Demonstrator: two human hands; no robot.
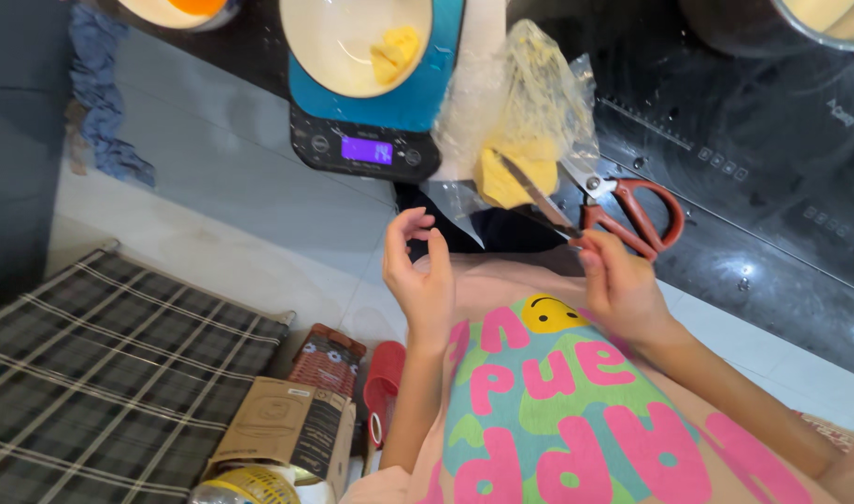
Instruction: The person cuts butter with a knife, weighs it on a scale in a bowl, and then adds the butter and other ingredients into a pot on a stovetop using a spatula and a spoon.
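our right hand (621, 285) pinches the scissors (602, 201) at the blade tip, at 1 o'clock, against the bagged butter (513, 173); our left hand (419, 271) hangs empty, fingers loosely curled; we judge cutting underway, needing a proper handle grip

Single head view, steeply down, close over counter (726, 121).

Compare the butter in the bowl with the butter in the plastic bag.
The butter in the bowl is a small pale piece lying bare on the scale; the butter in the bag is a bigger, deeper yellow block, wrapped in clear plastic with the scissors across it. Both are yellow.
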